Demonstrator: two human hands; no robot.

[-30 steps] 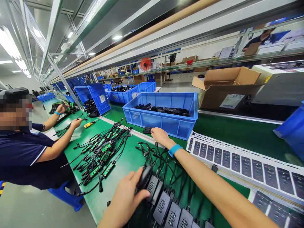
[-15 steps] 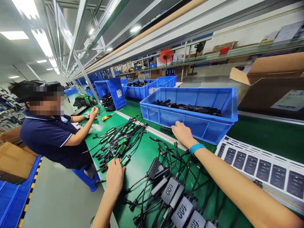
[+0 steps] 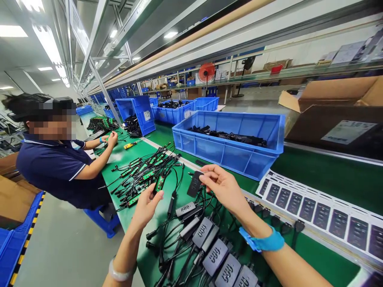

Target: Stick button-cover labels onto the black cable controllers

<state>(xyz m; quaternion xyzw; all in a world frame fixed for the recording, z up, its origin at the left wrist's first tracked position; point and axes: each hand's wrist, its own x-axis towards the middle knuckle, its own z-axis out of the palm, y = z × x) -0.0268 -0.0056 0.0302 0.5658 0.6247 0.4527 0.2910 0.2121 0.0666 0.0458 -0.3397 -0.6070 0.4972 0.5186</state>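
The right hand [image 3: 226, 190] pinches a flat black adapter casing [image 3: 195, 184] between its fingers, while the left hand [image 3: 146, 209], at its 9 o'clock, grips a green circuit-board module [image 3: 159, 184] above the green desk [image 3: 136, 231].

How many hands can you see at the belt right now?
4: the person's left hand and right hand, plus a co-worker's hand and other hand, at left. Others may be hidden down the line.
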